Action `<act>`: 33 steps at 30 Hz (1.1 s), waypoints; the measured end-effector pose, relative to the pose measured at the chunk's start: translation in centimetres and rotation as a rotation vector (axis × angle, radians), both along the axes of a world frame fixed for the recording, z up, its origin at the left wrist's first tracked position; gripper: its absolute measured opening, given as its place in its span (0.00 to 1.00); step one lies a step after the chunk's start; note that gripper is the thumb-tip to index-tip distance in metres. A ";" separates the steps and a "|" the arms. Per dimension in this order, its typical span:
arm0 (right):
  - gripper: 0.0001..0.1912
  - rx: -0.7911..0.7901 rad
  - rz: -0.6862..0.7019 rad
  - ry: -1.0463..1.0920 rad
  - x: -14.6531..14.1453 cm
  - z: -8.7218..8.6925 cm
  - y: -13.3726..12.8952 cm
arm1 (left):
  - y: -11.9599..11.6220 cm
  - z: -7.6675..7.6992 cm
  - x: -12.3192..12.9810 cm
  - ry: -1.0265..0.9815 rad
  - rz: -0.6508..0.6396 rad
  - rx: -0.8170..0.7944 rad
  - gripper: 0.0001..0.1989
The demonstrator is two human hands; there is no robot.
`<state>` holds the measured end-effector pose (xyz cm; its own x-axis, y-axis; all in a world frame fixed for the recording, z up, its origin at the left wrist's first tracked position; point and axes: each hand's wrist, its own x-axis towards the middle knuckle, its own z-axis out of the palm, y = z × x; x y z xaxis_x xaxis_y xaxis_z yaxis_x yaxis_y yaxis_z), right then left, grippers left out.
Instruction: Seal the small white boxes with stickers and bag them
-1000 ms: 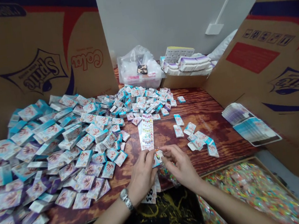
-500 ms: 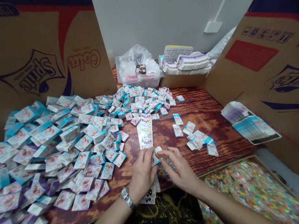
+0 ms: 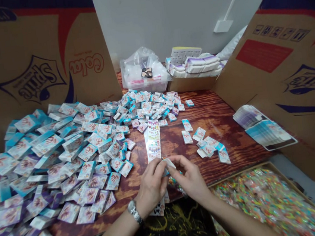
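Left hand (image 3: 152,186) and right hand (image 3: 186,178) pinched a white packet (image 3: 169,164); a big heap (image 3: 66,157) lay at 10 o'clock, a small pile (image 3: 208,145) at 2 o'clock

From my remote station, the tabletop (image 3: 211,127) reads as rough-grained wood under a glossy reddish varnish. The scattered card packets (image 3: 67,168) have a smooth, shiny coating, and the small white packet (image 3: 169,163) looks like smooth card. The corrugated cardboard sheets (image 3: 35,59) stay matt. The wristwatch (image 3: 133,211) is polished metal, and the clear plastic bag (image 3: 143,61) gleams.
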<state>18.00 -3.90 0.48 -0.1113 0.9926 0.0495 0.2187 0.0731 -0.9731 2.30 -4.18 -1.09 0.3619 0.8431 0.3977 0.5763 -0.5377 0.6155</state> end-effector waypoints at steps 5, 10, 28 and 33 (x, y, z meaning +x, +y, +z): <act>0.11 -0.075 0.008 0.118 -0.6 0.9 -0.1 | -0.1 -0.5 0.0 0.033 0.047 0.081 0.23; 0.08 -0.126 -0.078 0.190 -1.2 0.3 0.6 | -0.4 -0.8 0.1 0.095 0.130 0.089 0.29; 0.17 0.105 -0.098 -0.074 -2.6 -1.0 -1.7 | -1.0 -0.9 0.1 0.431 0.259 0.054 0.37; 0.17 0.029 -0.129 -0.016 -2.9 -1.1 -1.1 | -1.0 -0.5 -0.4 0.463 0.234 0.024 0.37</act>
<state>15.07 -5.02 -0.67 0.0165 0.9969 0.0773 0.2435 0.0710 -0.9673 1.94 -5.17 -1.62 0.3074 0.9151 0.2608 0.8918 -0.3726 0.2565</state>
